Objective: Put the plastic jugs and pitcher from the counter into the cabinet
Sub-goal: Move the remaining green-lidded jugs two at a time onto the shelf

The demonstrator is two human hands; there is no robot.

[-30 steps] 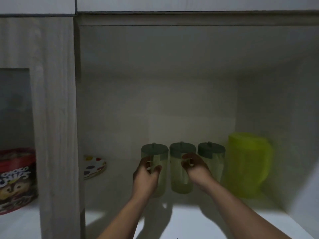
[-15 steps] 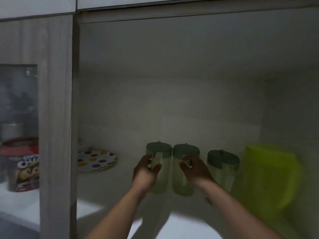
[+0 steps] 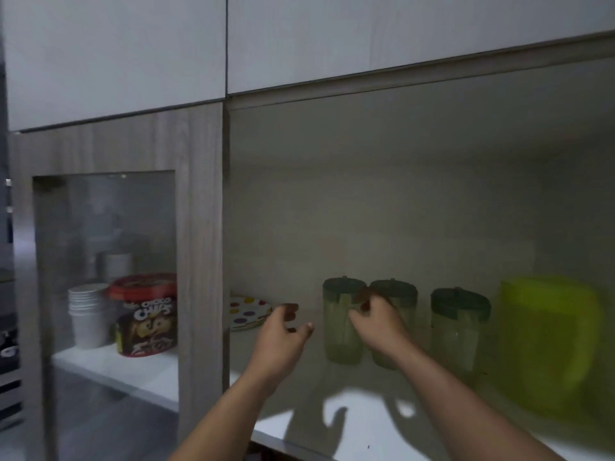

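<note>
Now your left hand (image 3: 278, 331) hangs with fingers spread, holding nothing, just left of the left jug (image 3: 340, 319). Your right hand (image 3: 374, 322) curls around the middle jug (image 3: 397, 292); farther right on the cabinet shelf (image 3: 366, 424) stand the third jug (image 3: 457, 322) and pitcher (image 3: 549, 344).

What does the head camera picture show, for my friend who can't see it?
Two bare hands reach into an open cabinet: the right hand touches the middle jug of three green-lidded jugs, while the left hand hangs open beside them. A yellow-green pitcher stands rightmost.
</note>
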